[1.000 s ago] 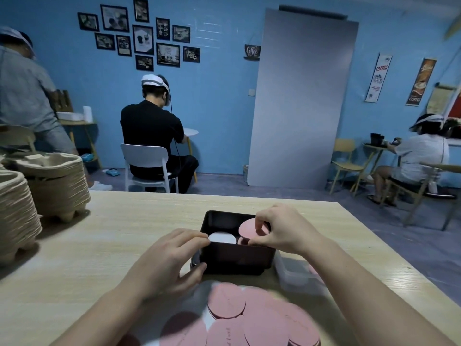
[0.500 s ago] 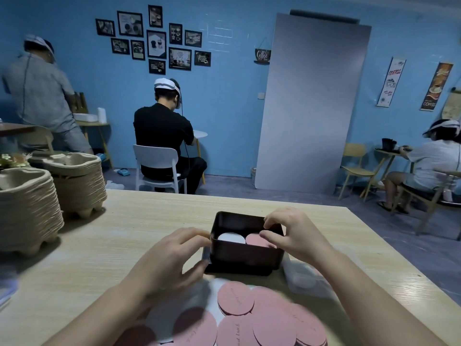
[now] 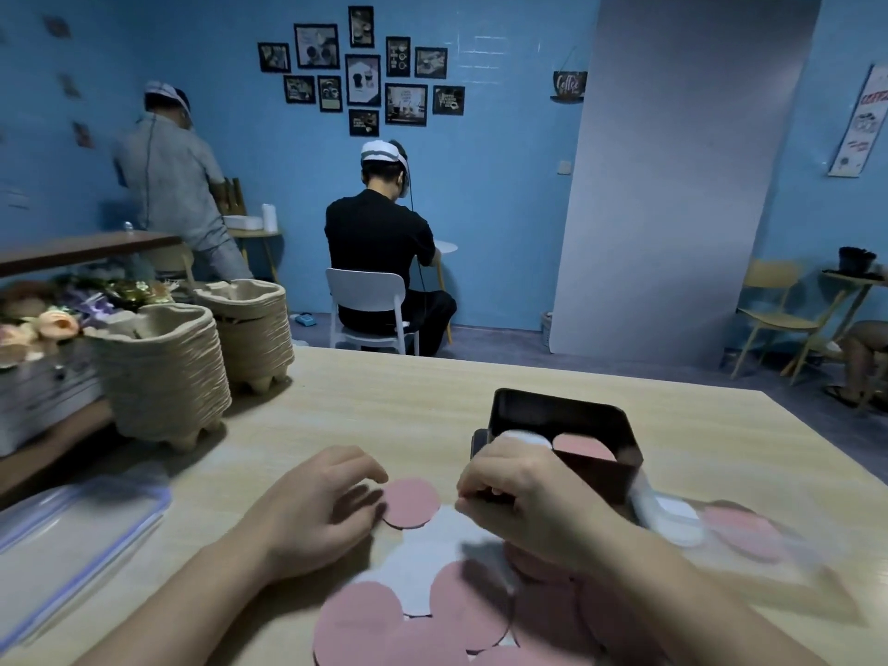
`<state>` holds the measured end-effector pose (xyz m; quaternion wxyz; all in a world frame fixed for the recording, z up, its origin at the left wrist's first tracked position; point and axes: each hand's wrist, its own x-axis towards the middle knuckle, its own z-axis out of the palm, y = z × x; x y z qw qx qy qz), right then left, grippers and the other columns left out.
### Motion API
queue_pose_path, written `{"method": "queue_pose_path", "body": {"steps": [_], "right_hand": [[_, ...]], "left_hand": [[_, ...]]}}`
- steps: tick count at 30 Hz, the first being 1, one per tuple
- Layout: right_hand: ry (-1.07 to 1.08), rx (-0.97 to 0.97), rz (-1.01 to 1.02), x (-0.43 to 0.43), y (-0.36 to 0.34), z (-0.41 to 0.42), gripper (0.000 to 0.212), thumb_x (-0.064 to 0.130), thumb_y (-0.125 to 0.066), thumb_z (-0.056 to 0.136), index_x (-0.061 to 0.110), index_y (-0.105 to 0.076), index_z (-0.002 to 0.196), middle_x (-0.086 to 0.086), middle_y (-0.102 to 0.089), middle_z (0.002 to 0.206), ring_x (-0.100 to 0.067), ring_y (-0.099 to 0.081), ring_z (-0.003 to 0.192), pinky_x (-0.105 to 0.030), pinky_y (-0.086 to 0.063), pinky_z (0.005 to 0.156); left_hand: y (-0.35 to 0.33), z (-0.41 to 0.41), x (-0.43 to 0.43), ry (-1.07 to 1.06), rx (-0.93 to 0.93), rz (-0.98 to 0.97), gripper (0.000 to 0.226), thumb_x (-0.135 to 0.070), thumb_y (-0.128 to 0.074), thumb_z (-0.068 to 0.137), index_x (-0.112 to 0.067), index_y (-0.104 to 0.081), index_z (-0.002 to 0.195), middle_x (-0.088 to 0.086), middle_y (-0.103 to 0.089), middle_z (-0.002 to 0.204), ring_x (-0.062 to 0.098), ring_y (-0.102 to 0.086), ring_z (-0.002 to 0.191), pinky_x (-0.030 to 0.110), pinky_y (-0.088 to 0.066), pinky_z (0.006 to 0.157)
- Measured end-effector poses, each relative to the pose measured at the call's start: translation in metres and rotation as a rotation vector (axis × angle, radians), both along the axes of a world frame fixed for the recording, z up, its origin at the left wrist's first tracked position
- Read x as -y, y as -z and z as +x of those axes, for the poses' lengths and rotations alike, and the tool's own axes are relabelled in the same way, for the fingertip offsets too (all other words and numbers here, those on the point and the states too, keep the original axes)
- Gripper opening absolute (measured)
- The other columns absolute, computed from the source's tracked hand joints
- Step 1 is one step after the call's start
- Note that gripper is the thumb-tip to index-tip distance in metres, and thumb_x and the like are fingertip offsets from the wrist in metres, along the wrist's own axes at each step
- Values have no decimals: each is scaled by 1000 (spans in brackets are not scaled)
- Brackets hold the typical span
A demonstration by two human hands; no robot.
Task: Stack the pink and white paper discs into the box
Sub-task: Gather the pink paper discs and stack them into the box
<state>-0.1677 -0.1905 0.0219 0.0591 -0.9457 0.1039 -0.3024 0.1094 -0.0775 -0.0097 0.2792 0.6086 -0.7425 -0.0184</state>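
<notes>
At far left stand two stacks of pulp trays (image 3: 163, 372). My left hand (image 3: 322, 516) has its fingers pinching the left rim of one pink disc (image 3: 413, 502), which lies flat on the desk (image 3: 384, 406) just beyond the heap (image 3: 447, 612). My right hand (image 3: 528, 507) is curled down over the white discs (image 3: 427, 555); I cannot tell whether those fingers hold anything. Furthest right, the box (image 3: 567, 413) shows two piles, one topped white, one pink. I judge these discs thin, light and limp, clinging flat, so the rim is where to pinch. The heap shows at least five pink.
</notes>
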Motion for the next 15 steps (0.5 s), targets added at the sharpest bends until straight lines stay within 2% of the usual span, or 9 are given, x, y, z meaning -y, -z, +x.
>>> {"method": "queue_pose_path", "body": {"steps": [3,6,10,15], "right_hand": [[-25,-41,40,-1,15,5,6,25,-71,95,23,-68,90,10,-67,91,-9,-56,86,-26,-49,71],[-33,-80,57,1,23,2,4,25,-71,95,25,-67,95,11,-70,104,-9,-60,99,-28,-53,78],[-29,-122,77,3,26,-4,8,25,-72,92,27,-64,95,12,-69,107,-11,-62,101,-31,-54,80],[-14,-97,120,-1,28,-6,10,36,-69,93,26,-66,95,11,-69,114,-5,-62,108,-25,-53,86]], "left_hand": [[5,-3,3,17,58,80,53,-51,-57,85,-34,-56,135,-22,-58,130,-1,-48,123,28,-43,105],[6,-8,14,22,55,118,69,-57,-57,83,-37,-45,147,-23,-52,140,-3,-42,131,24,-37,111],[11,-10,23,3,5,126,64,-57,-63,79,-46,-46,140,-24,-57,131,-4,-48,125,29,-44,107],[8,-14,16,-15,-84,73,55,-54,-71,79,-39,-55,129,-24,-60,119,-5,-56,114,26,-51,97]]}}
